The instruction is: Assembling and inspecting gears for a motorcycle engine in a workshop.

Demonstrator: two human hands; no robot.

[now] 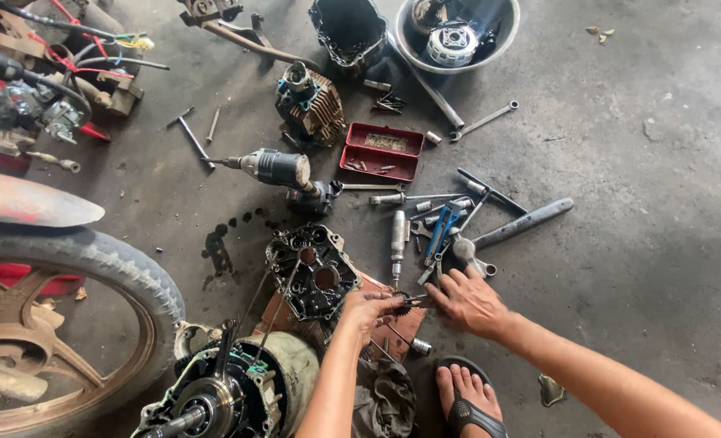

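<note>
The left hand (368, 308) is closed around a small dark toothed gear (401, 302), pinching it between thumb and fingers. The right hand (470, 302) rests with fingers spread and apart, fingertips at a thin metal shaft or tool (419, 302) that runs from the gear toward the right; whether the right hand grips it cannot be told.

Landmark: the open black crankcase half (316, 272). The gear sits just right of and slightly below it, over a reddish-brown board (393, 324) on which the crankcase rests. A grey-handled driver (397, 239) lies upright in view just right of the crankcase. Blue-handled pliers (441, 231) lie further right, and a long grey-handled hammer (514, 229) beyond them. A red parts tray (382, 151) lies above the crankcase, with a finned cylinder (312, 101) above and to the left of the tray. A power drill (275, 169) lies directly above the crankcase. A motorcycle wheel (68, 324) stands well left.

Handling judgement: the gear appears to be steel, rigid, dense for its size and probably oil-filmed, hence slippery. Grip is best taken across the tooth rim with opposed fingertips, or through the bore. Teeth edges may be sharp.

Orientation: the gear's axis appears to run roughly left-right in view, in line with the thin shaft; the long axis of that assembly points away from the crankcase toward the right hand.
</note>
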